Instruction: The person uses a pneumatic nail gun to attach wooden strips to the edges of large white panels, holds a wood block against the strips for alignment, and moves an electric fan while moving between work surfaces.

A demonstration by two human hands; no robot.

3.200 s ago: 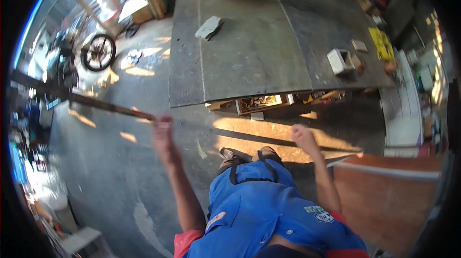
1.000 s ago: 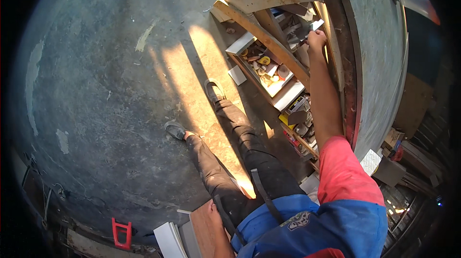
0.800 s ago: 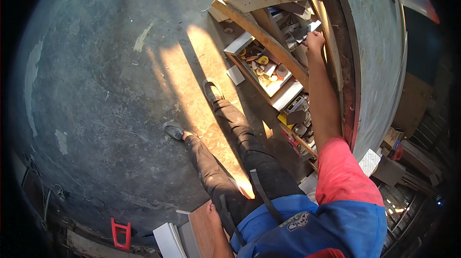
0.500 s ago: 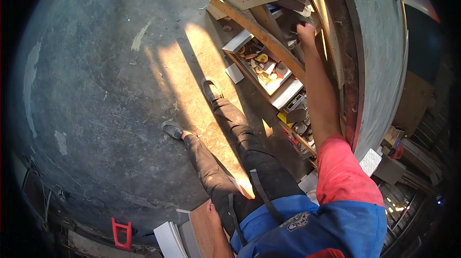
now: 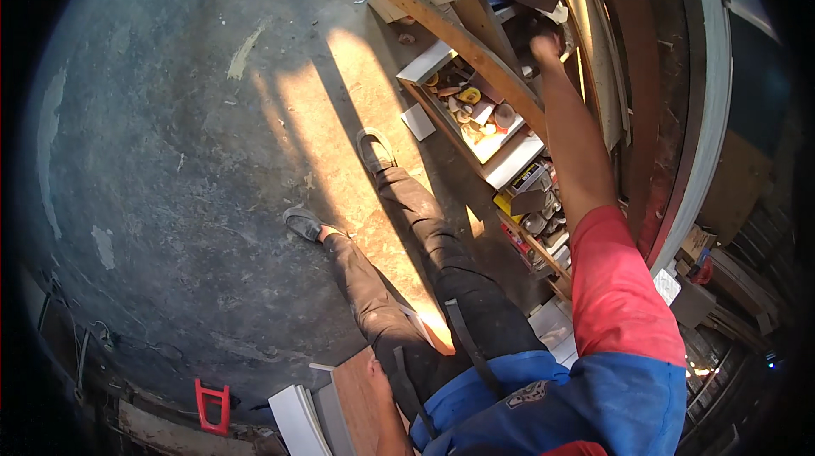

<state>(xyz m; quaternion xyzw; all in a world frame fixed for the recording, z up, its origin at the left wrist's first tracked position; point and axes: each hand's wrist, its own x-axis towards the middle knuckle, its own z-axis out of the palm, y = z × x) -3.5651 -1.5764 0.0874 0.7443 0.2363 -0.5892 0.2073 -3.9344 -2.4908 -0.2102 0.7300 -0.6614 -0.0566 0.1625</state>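
Note:
My right arm stretches forward beneath the bench top, and my right hand (image 5: 548, 48) is inside a shadowed compartment of the wooden shelf unit (image 5: 475, 40). Its fingers look curled, with something dark at them that I cannot make out. Lower down, my left hand (image 5: 378, 378) rests against a brown wood-grain board (image 5: 351, 388) beside my thigh; its fingers are too little visible to tell their shape. Left of my right forearm is an open white drawer (image 5: 512, 159) with a yellow round item (image 5: 469, 95) and several small loose pieces in it.
Nearer to me, a lower compartment holds metal parts (image 5: 535, 222) and boxes. A slanting wooden bar (image 5: 475, 44) crosses in front of the shelves. White panels (image 5: 297, 422) lean beside the brown board. A red plastic stool (image 5: 212, 405) stands at lower left on the concrete floor (image 5: 170, 201).
The view has shifted slightly, showing more of the bench's underside. My right hand remains in the compartment, a little deeper in shadow. My left hand has stayed by the board.

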